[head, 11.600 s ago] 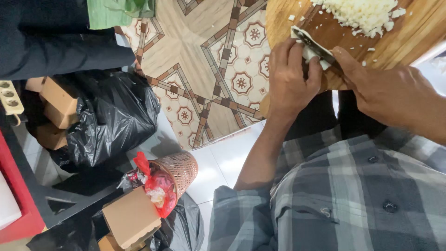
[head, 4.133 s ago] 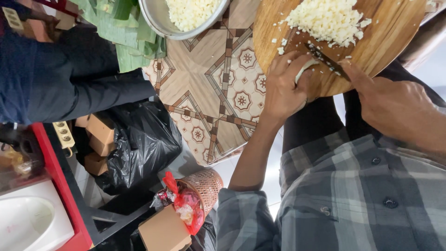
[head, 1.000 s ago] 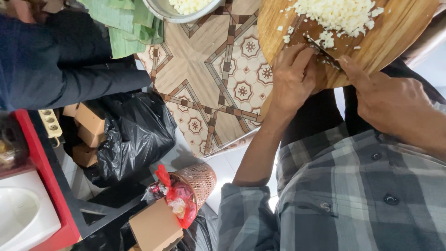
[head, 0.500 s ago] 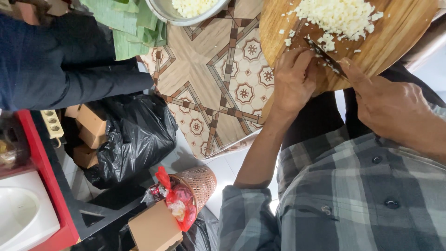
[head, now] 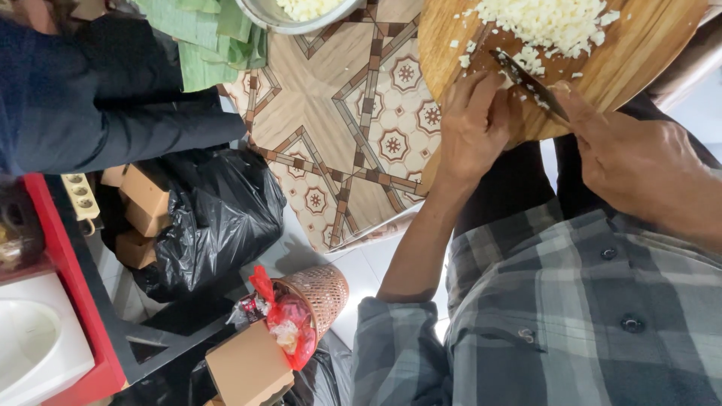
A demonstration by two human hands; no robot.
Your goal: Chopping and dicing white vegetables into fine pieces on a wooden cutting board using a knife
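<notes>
1. The left hand lies curled on the near edge of a round wooden cutting board, fingers bent together and pressed to the grainy wood; whether they pin a piece of food cannot be told.
2. The right hand is clamped on the handle of a knife, which the fist hides entirely; only the narrow dark blade shows, slanting between the two hands with its tip towards the food.
3. Just beyond the blade sits a heap of chopped white pieces, small and irregular, with crumbs scattered over the board by the left fingers.
4. The board's far side is cut off by the frame edge.
5. Left of the left hand spreads a mat with a geometric tile pattern; beyond it a metal bowl, mostly cut off, holds more white pieces.
6. Further left lie green leaves and another person's dark sleeve.
7. Below the left forearm stand a woven basket and a crumpled black plastic bag.
</notes>
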